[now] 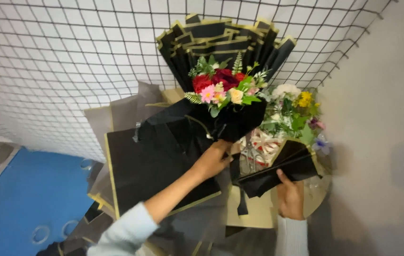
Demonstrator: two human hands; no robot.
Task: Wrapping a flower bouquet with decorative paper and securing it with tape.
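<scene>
Head view, one frame. Centre: bouquet point(221, 87) of red, pink and cream flowers, wrapped in black gold-edged paper, standing against a wire grid panel point(69, 57). Left hand point(214, 159), just below the bouquet: fingers curled round the wrapped stem end, gripping it. Right hand point(291, 196), lower right: fingers pinching a folded black wrapping sheet point(278, 170), thumb on top. Centre-left: loose flat black sheets point(150, 166) on the surface. Right of the bouquet: second flower bunch point(294, 109), white and yellow, just beside it. Lower left: blue mat point(31, 199). Handling, judged: bouquet light, petals fragile, paper stiff yet creasable and somewhat slippery; best held low at the bound stems, never at the blooms.
</scene>
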